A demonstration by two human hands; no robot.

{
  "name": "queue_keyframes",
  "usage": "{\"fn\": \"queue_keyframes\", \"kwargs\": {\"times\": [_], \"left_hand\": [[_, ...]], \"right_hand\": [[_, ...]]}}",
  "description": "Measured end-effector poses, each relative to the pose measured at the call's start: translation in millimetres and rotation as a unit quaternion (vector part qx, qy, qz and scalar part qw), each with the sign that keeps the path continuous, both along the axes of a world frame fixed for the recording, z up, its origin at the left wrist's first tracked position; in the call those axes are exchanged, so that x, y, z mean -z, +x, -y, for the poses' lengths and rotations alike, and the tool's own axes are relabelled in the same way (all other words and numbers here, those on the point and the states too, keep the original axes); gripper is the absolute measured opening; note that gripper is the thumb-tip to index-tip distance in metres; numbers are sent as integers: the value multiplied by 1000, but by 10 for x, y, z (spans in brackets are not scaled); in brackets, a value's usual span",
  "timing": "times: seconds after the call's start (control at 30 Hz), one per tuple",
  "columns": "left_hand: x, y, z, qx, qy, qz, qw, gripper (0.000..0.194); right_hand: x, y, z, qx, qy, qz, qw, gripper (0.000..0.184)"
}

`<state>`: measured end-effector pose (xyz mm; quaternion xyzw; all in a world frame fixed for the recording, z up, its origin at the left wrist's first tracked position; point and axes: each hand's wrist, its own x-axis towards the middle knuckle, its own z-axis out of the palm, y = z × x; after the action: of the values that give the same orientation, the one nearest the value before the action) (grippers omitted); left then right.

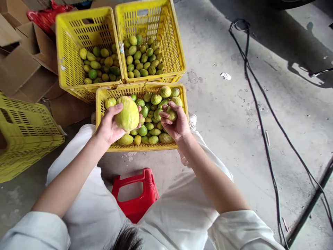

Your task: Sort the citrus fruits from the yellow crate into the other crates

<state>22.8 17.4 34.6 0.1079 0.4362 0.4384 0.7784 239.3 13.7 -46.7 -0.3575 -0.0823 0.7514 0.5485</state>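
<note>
My left hand (110, 125) is closed around a large, smooth yellow-green fruit (127, 114), fingers behind it and thumb at its side. In my right hand (179, 126) is a smaller green fruit (171, 114), with the fingers curled over it. Both hands are above the near yellow crate (142, 148). Several green and yellow oval fruits (155, 132) fill that crate, some of them hidden by my hands. Their exact kind is hard to tell; they look like citrus.
Two yellow crates, a left one (68, 55) and a right one (173, 45), stand behind, each part-filled with fruit. Cardboard boxes (23, 66) and another yellow crate (28, 135) lie to the left. A red stool (139, 205) is between my legs. Black cable (262, 121) crosses the floor.
</note>
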Motion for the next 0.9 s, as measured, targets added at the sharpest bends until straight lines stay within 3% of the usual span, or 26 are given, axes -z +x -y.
{"fn": "queue_keyframes", "kwargs": {"times": [0.17, 0.37, 0.57, 0.73, 0.9], "left_hand": [[23, -10, -18, 3, -8, 29, 1000, 10], [23, -18, -36, -57, -36, 43, 997, 30], [15, -1, -50, -41, -34, 56, 997, 29], [-12, -4, -44, -49, -29, 41, 998, 29], [5, -28, -71, -6, -73, 12, 997, 45]], "right_hand": [[-8, -33, -20, 2, -6, -32, 999, 26], [-59, -104, -2, -29, -8, -12, 999, 32], [-17, -127, 32, -45, -48, 1, 998, 36], [7, -112, -5, -57, -35, 9, 998, 33], [24, -90, -40, -15, -39, -25, 999, 23]]}}
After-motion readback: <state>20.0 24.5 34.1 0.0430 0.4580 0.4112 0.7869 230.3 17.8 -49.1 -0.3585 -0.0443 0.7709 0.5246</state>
